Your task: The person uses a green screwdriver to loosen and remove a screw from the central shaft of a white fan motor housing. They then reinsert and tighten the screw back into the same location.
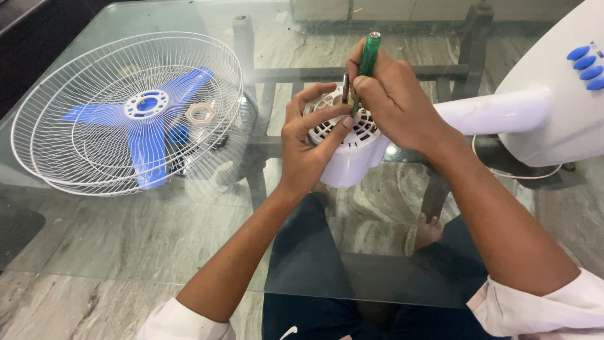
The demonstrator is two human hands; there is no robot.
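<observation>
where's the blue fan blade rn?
Head view, left side: the blue fan blade lies inside the white wire guard on the glass table, left of the left hand.

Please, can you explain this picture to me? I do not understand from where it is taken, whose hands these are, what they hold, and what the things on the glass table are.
The one picture comes from a camera worn on a person's head, looking down, so both arms are that person's own. The left hand grips the white motor housing of a stand fan. The right hand holds a green-handled screwdriver with its tip down at the slotted top of the housing. The housing joins a white neck that leads to the fan's white body, which has blue buttons. On the glass table, to the left, lies the white wire fan guard, with the blue fan blade and a pale plastic nut inside it. Through the glass you see the person's legs.
</observation>
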